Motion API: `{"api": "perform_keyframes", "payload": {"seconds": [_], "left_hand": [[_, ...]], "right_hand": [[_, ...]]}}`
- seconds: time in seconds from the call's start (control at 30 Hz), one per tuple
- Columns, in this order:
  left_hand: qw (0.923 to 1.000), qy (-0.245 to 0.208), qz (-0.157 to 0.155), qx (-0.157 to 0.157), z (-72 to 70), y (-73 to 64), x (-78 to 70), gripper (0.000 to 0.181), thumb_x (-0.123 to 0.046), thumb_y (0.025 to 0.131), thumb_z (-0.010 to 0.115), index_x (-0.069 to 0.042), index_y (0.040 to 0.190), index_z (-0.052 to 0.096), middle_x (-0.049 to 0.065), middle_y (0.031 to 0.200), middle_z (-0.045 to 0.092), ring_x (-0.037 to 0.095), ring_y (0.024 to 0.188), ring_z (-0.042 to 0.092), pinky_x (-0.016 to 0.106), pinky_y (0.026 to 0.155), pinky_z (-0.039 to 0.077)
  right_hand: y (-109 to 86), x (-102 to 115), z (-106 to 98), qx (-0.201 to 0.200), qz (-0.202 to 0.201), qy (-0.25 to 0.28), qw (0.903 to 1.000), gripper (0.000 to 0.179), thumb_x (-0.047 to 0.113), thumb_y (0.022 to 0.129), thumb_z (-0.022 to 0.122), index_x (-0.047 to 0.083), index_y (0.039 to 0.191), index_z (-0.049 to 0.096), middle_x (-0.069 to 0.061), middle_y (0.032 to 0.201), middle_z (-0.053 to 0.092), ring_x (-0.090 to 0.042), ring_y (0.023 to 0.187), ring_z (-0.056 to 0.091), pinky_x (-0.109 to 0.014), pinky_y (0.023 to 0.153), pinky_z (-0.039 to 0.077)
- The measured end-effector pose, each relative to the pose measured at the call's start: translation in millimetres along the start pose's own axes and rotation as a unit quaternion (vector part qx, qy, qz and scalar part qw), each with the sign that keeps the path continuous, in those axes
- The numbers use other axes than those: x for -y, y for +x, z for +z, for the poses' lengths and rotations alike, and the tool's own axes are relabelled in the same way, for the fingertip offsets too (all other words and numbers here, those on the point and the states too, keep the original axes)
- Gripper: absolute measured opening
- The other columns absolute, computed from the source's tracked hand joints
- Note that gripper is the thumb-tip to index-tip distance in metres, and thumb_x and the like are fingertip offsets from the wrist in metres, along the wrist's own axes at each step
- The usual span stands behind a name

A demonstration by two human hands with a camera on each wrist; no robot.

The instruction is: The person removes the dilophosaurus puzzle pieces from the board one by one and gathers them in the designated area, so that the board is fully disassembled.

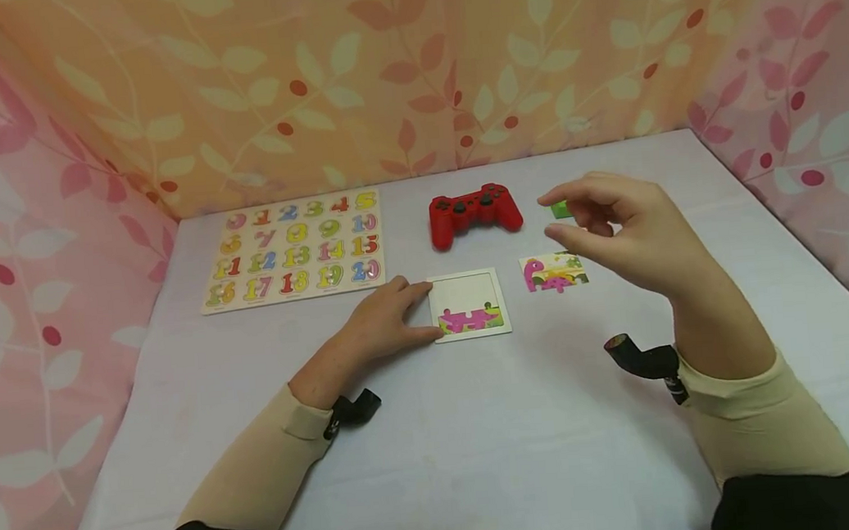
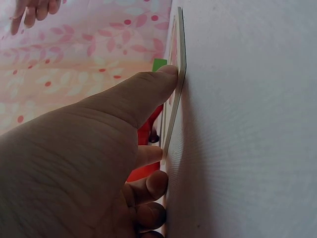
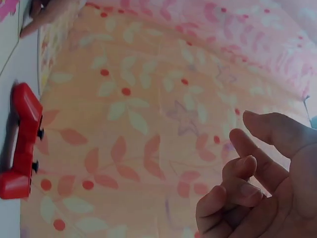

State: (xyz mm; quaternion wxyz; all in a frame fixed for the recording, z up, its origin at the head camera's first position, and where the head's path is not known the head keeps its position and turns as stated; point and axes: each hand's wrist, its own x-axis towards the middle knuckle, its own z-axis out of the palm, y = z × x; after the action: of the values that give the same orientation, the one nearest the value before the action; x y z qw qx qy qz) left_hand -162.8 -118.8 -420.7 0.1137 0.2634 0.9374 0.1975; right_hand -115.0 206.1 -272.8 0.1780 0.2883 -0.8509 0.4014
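Observation:
A small square puzzle board (image 1: pixel 463 291) lies flat on the table, with pink and green pieces (image 1: pixel 470 320) fitted along its near side. My left hand (image 1: pixel 377 322) rests at the board's left edge, the thumb on the near corner and the index finger by the far one. In the left wrist view the thumb (image 2: pixel 153 87) presses on the board's rim. My right hand (image 1: pixel 629 230) is raised with nothing in it, thumb and index finger apart. Below it on the table lie pink dinosaur puzzle pieces (image 1: pixel 554 272) laid together. A green piece (image 1: pixel 560 209) shows partly behind the right fingers.
A red game controller (image 1: pixel 474 212) lies beyond the puzzle board. At the back left is a wooden number board (image 1: pixel 293 245) with coloured numerals. Floral cloth (image 1: pixel 411 77) hangs along the back and sides of the white-covered table (image 1: pixel 436 436).

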Motion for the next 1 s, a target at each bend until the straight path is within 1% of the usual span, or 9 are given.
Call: {"api": "perform_keyframes", "payload": {"seconds": [0.13,0.23,0.4,0.53,0.63,0.73,0.87,0.93,1.0], "left_hand": [[1.0000,0.001,0.002,-0.002,-0.3,0.9,-0.5,0.084,-0.057,0.086,0.077,-0.017,0.154,0.049,0.001,0.106,0.052,0.018,0.090,0.050,0.033,0.073,0.044],[1.0000,0.001,0.001,-0.002,0.0,1.8,-0.5,0.084,-0.057,0.085,0.077,-0.017,0.154,0.050,0.001,0.105,0.052,0.018,0.089,0.050,0.033,0.072,0.044],[1.0000,-0.001,-0.005,0.000,0.9,1.8,-0.2,0.085,-0.058,0.085,0.077,-0.017,0.154,0.049,0.001,0.105,0.052,0.018,0.089,0.051,0.033,0.072,0.044],[1.0000,-0.002,-0.005,-0.004,0.3,0.7,0.5,0.085,-0.058,0.085,0.077,-0.017,0.153,0.050,0.002,0.107,0.053,0.019,0.089,0.051,0.033,0.072,0.045],[1.0000,-0.005,-0.001,-0.006,-0.5,0.2,1.1,0.084,-0.058,0.085,0.078,-0.016,0.153,0.051,0.002,0.106,0.053,0.019,0.088,0.051,0.034,0.072,0.044],[1.0000,-0.007,0.001,-0.004,-0.8,-0.3,1.5,0.084,-0.058,0.084,0.078,-0.016,0.152,0.051,0.002,0.106,0.053,0.019,0.089,0.051,0.034,0.072,0.044],[1.0000,-0.005,0.005,-0.007,-0.4,-0.1,1.7,0.085,-0.059,0.084,0.078,-0.016,0.152,0.051,0.002,0.105,0.053,0.019,0.089,0.051,0.033,0.073,0.045],[0.9999,-0.004,0.008,-0.009,-0.2,0.4,1.8,0.085,-0.059,0.084,0.078,-0.016,0.152,0.051,0.002,0.105,0.053,0.019,0.088,0.051,0.034,0.073,0.044],[0.9999,-0.003,0.012,-0.012,-0.3,0.7,1.9,0.085,-0.059,0.084,0.078,-0.015,0.152,0.052,0.002,0.105,0.053,0.019,0.087,0.051,0.033,0.073,0.044]], "right_hand": [[3.7,5.0,21.8,0.027,-0.015,0.016,0.9994,0.039,0.000,0.085,0.081,0.010,0.122,0.075,0.002,0.083,0.052,-0.013,0.066,0.044,-0.026,0.059,0.035],[5.6,4.8,39.4,0.050,-0.011,0.026,0.9983,0.042,0.003,0.087,0.081,0.009,0.127,0.072,0.002,0.088,0.053,-0.014,0.065,0.045,-0.027,0.061,0.036],[5.9,3.6,67.3,0.128,0.023,0.017,0.9913,0.043,0.014,0.090,0.080,0.008,0.131,0.069,0.003,0.092,0.054,-0.014,0.063,0.046,-0.029,0.060,0.038],[5.5,2.8,89.6,0.209,0.074,0.011,0.9750,0.053,0.024,0.090,0.081,0.009,0.138,0.064,0.003,0.095,0.056,-0.015,0.065,0.048,-0.031,0.061,0.040],[4.0,-0.8,106.3,0.259,0.113,-0.002,0.9591,0.061,0.031,0.091,0.080,0.009,0.144,0.059,0.000,0.098,0.058,-0.017,0.073,0.052,-0.032,0.064,0.044],[1.4,-7.5,121.4,0.304,0.139,-0.019,0.9423,0.066,0.034,0.091,0.080,0.008,0.147,0.056,-0.003,0.101,0.061,-0.018,0.082,0.056,-0.033,0.070,0.048],[-2.7,-19.9,136.9,0.352,0.142,-0.051,0.9238,0.068,0.034,0.090,0.080,0.005,0.147,0.056,-0.004,0.099,0.060,-0.017,0.088,0.056,-0.032,0.074,0.048],[-4.6,-25.3,141.1,0.364,0.132,-0.063,0.9197,0.063,0.032,0.090,0.080,0.003,0.142,0.059,-0.004,0.095,0.057,-0.017,0.085,0.054,-0.033,0.073,0.046],[-6.7,-29.2,143.2,0.369,0.120,-0.073,0.9186,0.058,0.031,0.091,0.079,0.002,0.138,0.060,-0.006,0.093,0.055,-0.017,0.083,0.052,-0.033,0.072,0.043]]}}
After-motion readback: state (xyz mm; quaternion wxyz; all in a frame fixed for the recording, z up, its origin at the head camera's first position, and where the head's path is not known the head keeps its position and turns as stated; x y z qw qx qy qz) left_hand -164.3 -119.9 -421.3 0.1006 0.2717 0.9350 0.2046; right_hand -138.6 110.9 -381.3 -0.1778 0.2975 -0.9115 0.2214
